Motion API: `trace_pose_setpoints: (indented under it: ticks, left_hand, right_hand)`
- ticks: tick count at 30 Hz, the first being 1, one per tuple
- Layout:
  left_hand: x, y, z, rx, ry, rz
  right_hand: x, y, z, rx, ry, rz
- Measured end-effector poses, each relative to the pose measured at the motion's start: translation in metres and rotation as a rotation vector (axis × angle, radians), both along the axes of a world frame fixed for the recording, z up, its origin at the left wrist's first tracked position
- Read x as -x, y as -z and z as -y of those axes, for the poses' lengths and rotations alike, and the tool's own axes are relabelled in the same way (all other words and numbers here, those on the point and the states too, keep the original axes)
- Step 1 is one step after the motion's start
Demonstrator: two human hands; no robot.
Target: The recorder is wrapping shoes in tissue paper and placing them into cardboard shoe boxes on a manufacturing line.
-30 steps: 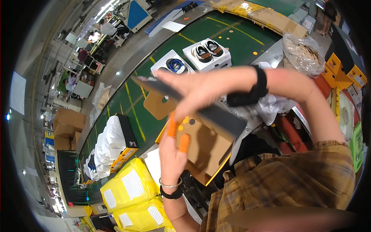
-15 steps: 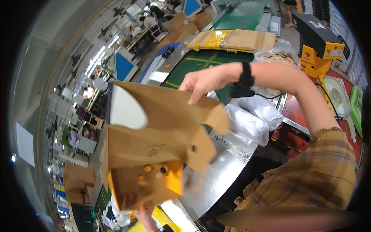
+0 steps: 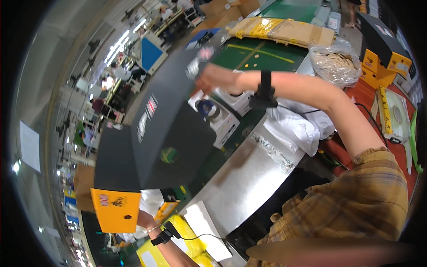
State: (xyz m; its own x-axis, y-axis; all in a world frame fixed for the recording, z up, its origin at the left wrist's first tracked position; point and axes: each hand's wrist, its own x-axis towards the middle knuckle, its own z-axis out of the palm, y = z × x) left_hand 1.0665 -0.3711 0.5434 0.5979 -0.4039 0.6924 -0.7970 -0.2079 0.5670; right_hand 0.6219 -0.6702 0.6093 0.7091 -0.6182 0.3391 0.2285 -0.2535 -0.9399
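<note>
Overhead, a large flat dark-grey cardboard box with an orange end panel (image 3: 151, 133) is held up between the person's two hands, tilted and filling the view from about nine o'clock to the centre. The right hand (image 3: 218, 79) sits at the box's upper edge, around twelve o'clock, fingers curled and gripping the card there; motion blur hides exactly how each finger lies. A black wrist strap (image 3: 265, 91) circles that forearm, and a thin black cable runs from it. The left hand (image 3: 144, 218) is down at about seven o'clock, just beneath the orange panel; most of it is hidden behind the box, so I cannot tell how its fingers are set. It wears a thin bracelet and a black band with a cable (image 3: 162, 236).

Below the raised box, a green conveyor belt with yellow lines (image 3: 262, 53) runs toward twelve o'clock, edged by a curved shiny metal counter (image 3: 249, 173). White open shoe boxes (image 3: 218, 115) stand on the belt near the centre, right under the right forearm. Crumpled white tissue paper (image 3: 298, 124) lies at about three o'clock from them. A clear plastic bag of pale brown filling (image 3: 336, 62) rests at one o'clock, with flattened brown cardboard taped in yellow (image 3: 284, 29) beyond it. Yellow packets (image 3: 178, 244) lie at six o'clock.
</note>
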Motion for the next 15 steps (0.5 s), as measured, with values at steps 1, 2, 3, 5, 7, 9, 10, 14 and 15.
trace_pose_setpoints:
  ticks: [1, 2, 3, 5, 7, 9, 10, 14, 15]
  left_hand:
    - [0.050, -0.019, 0.010, 0.152, 0.194, -0.111]
    - [0.037, -0.010, 0.001, 0.563, 0.613, -0.494]
    - [0.063, -0.008, 0.003, 0.590, 0.509, -0.606]
    - [0.157, -0.005, -0.007, 0.365, 0.818, -0.794]
    - [0.189, 0.026, -0.039, 0.251, 0.770, -1.342]
    - [0.237, 0.060, -0.054, 0.238, 0.660, -1.772]
    - [0.252, 0.089, -0.062, 0.257, 0.706, -1.952]
    - [0.297, 0.173, -0.063, 0.285, 0.669, -2.416]
    - [0.304, 0.181, -0.063, 0.262, 0.597, -2.377]
  right_hand:
    - [0.002, -0.024, -0.010, 0.003, 0.037, 0.109]
    - [-0.005, -0.050, -0.020, 0.125, -0.016, 0.136]
    - [-0.008, -0.062, -0.031, 0.216, 0.086, 0.165]
    - [0.006, -0.071, -0.034, 0.505, 0.252, 0.158]
    - [-0.010, -0.073, -0.046, 0.692, 0.401, -0.087]
    - [0.004, -0.060, -0.051, 0.746, 0.355, -0.144]
    - [0.020, -0.046, -0.045, 0.837, 0.378, -0.292]
    - [0.100, 0.053, -0.060, 0.874, 0.617, -0.253]
    - [0.123, 0.086, -0.068, 0.908, 0.733, -0.454]
